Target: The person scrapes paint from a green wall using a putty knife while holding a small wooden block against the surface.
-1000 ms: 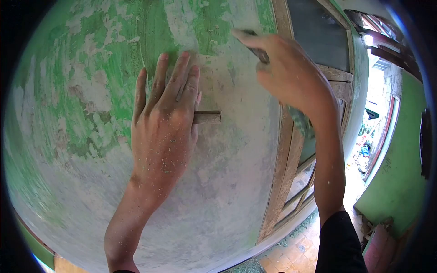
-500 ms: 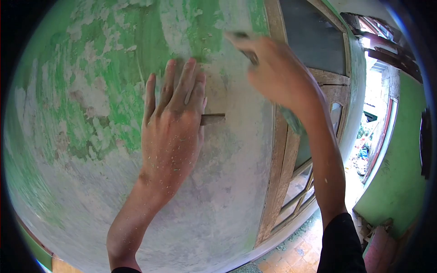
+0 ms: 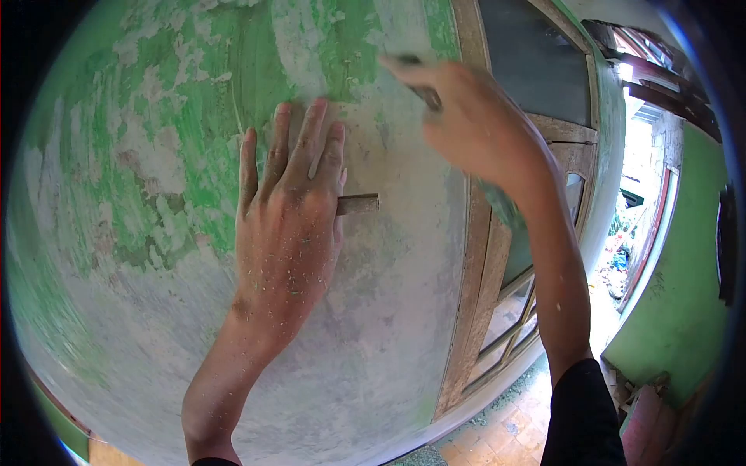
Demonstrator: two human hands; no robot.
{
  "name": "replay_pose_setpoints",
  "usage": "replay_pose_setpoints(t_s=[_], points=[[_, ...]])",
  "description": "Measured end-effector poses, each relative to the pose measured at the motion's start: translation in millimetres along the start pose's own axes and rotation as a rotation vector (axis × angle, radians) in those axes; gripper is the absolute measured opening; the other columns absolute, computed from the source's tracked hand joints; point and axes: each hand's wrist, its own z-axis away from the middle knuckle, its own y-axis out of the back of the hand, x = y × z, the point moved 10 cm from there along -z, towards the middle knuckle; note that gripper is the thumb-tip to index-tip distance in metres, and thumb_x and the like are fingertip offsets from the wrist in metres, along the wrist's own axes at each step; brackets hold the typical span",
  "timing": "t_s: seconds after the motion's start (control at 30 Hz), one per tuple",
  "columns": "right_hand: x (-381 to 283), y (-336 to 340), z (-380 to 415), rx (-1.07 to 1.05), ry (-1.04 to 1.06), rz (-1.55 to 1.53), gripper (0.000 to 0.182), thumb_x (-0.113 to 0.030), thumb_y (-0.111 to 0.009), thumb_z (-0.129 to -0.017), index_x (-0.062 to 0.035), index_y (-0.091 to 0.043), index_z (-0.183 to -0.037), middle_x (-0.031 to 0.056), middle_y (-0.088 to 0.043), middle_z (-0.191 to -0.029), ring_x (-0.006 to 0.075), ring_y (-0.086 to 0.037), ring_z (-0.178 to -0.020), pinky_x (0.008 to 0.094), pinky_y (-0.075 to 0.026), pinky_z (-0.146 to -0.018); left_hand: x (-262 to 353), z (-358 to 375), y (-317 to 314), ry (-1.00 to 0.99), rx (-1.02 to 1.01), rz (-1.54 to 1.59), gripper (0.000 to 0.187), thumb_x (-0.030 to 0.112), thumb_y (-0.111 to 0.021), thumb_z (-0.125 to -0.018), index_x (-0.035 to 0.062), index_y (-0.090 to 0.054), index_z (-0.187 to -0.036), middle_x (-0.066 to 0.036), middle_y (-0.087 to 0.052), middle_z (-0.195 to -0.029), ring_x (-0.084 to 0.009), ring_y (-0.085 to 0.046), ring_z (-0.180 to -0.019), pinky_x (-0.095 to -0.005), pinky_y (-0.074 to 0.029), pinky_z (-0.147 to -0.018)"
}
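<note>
My left hand (image 3: 291, 182) lies against the wall (image 3: 373, 287), fingers spread, with pale flecks on its back. A short flat brown strip (image 3: 359, 204) sticks out to the right from beside the thumb; whether the hand holds it is hidden. Up and to the right, my right hand (image 3: 466, 109) is closed round a scraping tool (image 3: 425, 95), blurred, its front end near the wall's upper part. Green paint in worn patches covers the wall's upper and left parts, with grey-white surface showing between them and below.
Right of the wall surface stands a wooden frame (image 3: 470, 311) with glass panes (image 3: 536, 62). Further right are a bright doorway (image 3: 629, 210) and a green wall (image 3: 684, 256). Debris lies on the tiled floor (image 3: 497, 435).
My left hand has shifted slightly left on the wall, and the brown strip with it. The right hand stays closed on its tool, nearly in the same place.
</note>
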Motion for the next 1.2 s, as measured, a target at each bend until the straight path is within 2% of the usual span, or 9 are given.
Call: replay_pose_setpoints(t_s=[0.23, 0.33, 0.4, 0.5, 0.6, 0.83, 0.9, 1.1, 1.2], points=[[-11, 8, 14, 0.255, 0.204, 0.061, 0.063, 0.006, -0.049, -0.082, -0.0102, -0.055, -0.143, 0.0266, -0.06, -0.13, 0.0355, -0.065, -0.11, 0.0434, -0.047, -0.099, 6, -7, -1, 0.009, 0.004, 0.0, 0.045, 0.003, -0.062, -0.093, 0.0015, -0.057, -0.137, -0.012, -0.046, -0.152, -0.0348, -0.04, -0.143, -0.0574, -0.028, -0.119], [3, 8, -8, 0.189, 0.073, 0.075, 0.063, 0.004, -0.051, -0.081, -0.0102, -0.056, -0.142, 0.0285, -0.066, -0.113, 0.0332, -0.07, -0.095, 0.0422, -0.052, -0.091, 4, -6, -3, 0.027, -0.011, -0.016, 0.046, 0.003, -0.063, -0.091, 0.0016, -0.057, -0.137, -0.012, -0.046, -0.152, -0.0346, -0.039, -0.144, -0.0573, -0.028, -0.119], [-13, 9, 11, 0.329, 0.346, 0.014, 0.067, 0.005, -0.051, -0.078, -0.0107, -0.055, -0.144, 0.0277, -0.066, -0.081, 0.0304, -0.067, -0.068, 0.04, -0.055, -0.075, 4, -2, -2, 0.03, -0.01, 0.007, 0.047, 0.003, -0.063, -0.091, 0.0016, -0.057, -0.138, -0.012, -0.046, -0.152, -0.0345, -0.037, -0.145, -0.0572, -0.028, -0.119], [-5, 8, -4, 0.146, 0.119, 0.061, 0.068, 0.006, -0.05, -0.077, -0.0103, -0.054, -0.143, 0.0272, -0.067, -0.077, 0.0318, -0.068, -0.067, 0.04, -0.056, -0.075, 7, -3, -2, 0.009, -0.026, -0.042, 0.048, 0.004, -0.064, -0.091, 0.0019, -0.056, -0.138, -0.012, -0.046, -0.152, -0.0345, -0.037, -0.145, -0.0569, -0.028, -0.119], [-2, 9, -1, 0.233, 0.128, 0.026, 0.067, 0.005, -0.05, -0.078, -0.01, -0.055, -0.142, 0.0305, -0.067, -0.097, 0.0355, -0.071, -0.09, 0.0431, -0.053, -0.087, 8, -6, -5, 0.028, -0.056, -0.045, 0.046, 0.006, -0.062, -0.094, 0.0017, -0.056, -0.139, -0.013, -0.046, -0.152, -0.0348, -0.037, -0.145, -0.0568, -0.028, -0.119], [-11, 13, -5, 0.291, 0.28, -0.016, 0.04, 0.003, -0.052, -0.082, 0.0051, -0.064, -0.12, 0.0314, -0.068, -0.1, 0.0441, -0.068, -0.096, 0.05, -0.055, -0.088, 19, -5, -7, 0.034, -0.082, -0.056, 0.045, 0.006, -0.06, -0.095, -0.0001, -0.055, -0.139, -0.015, -0.044, -0.153, -0.0358, -0.035, -0.146, -0.0573, -0.027, -0.12], [0, 0, 8, 0.19, 0.163, -0.041, 0.064, 0.004, -0.052, -0.079, -0.0082, -0.054, -0.142, 0.0283, -0.066, -0.115, 0.0421, -0.066, -0.103, 0.0431, -0.051, -0.096, 22, -4, -7, 0.045, -0.098, -0.068, 0.045, 0.006, -0.06, -0.095, -0.0009, -0.055, -0.139, -0.015, -0.041, -0.155, -0.036, -0.034, -0.147, -0.0576, -0.026, -0.12], [-6, 21, -26, 0.45, 0.372, -0.021, 0.065, 0.004, -0.055, -0.08, -0.0092, -0.052, -0.144, 0.0282, -0.066, -0.116, 0.0395, -0.068, -0.1, 0.0428, -0.052, -0.093, 30, -5, -15, 0.075, -0.151, -0.085, 0.043, 0.009, -0.056, -0.098, -0.0011, -0.054, -0.14, -0.015, -0.038, -0.158, -0.0365, -0.033, -0.147, -0.058, -0.024, -0.12], [-2, -22, 20, 0.397, 0.432, -0.223, 0.054, 0.007, -0.054, -0.081, 0.0007, -0.055, -0.134, 0.0307, -0.066, -0.087, 0.0455, -0.067, -0.081, 0.0508, -0.056, -0.075, 30, 11, -14, 0.107, -0.131, -0.047, 0.045, 0.009, -0.057, -0.097, -0.0009, -0.053, -0.141, -0.016, -0.039, -0.157, -0.0371, -0.034, -0.147, -0.058, -0.022, -0.12]])
